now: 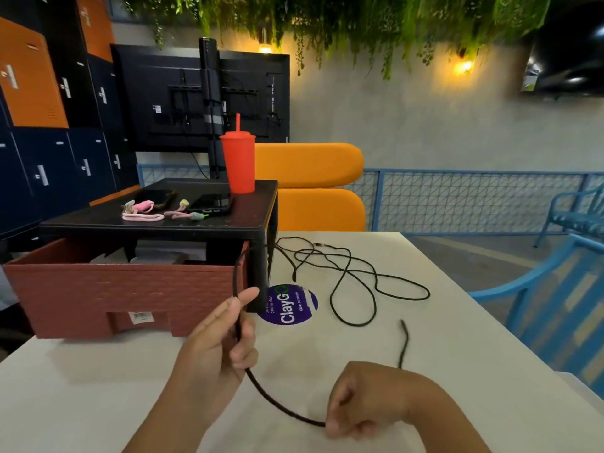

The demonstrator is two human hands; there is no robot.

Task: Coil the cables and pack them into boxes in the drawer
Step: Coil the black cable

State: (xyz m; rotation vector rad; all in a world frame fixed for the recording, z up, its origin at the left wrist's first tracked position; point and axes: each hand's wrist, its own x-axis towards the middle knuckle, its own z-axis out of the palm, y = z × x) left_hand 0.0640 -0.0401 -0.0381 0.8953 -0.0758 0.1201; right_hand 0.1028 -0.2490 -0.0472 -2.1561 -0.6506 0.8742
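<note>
A black cable (pixel 351 277) lies in loose loops on the white table to the right of the drawer. My left hand (pixel 222 338) pinches this cable between thumb and fingers in front of the drawer's right corner. From there the cable curves down to my right hand (pixel 366 400), which grips it low over the table; one free end (pixel 404 341) sticks up behind that hand. The reddish-brown drawer (pixel 124 295) is pulled open under a black stand (pixel 163 220), with white boxes (pixel 170 253) partly visible inside. Pink cables (pixel 153 210) lie coiled on the stand.
On the stand are a red cup with a straw (pixel 238 161) and two dark phones (pixel 212 204). A purple round sticker (pixel 291 305) is on the table (pixel 457 371). Orange cushions (pixel 313 184) and blue chairs (pixel 555 289) stand beyond the table's far and right edges.
</note>
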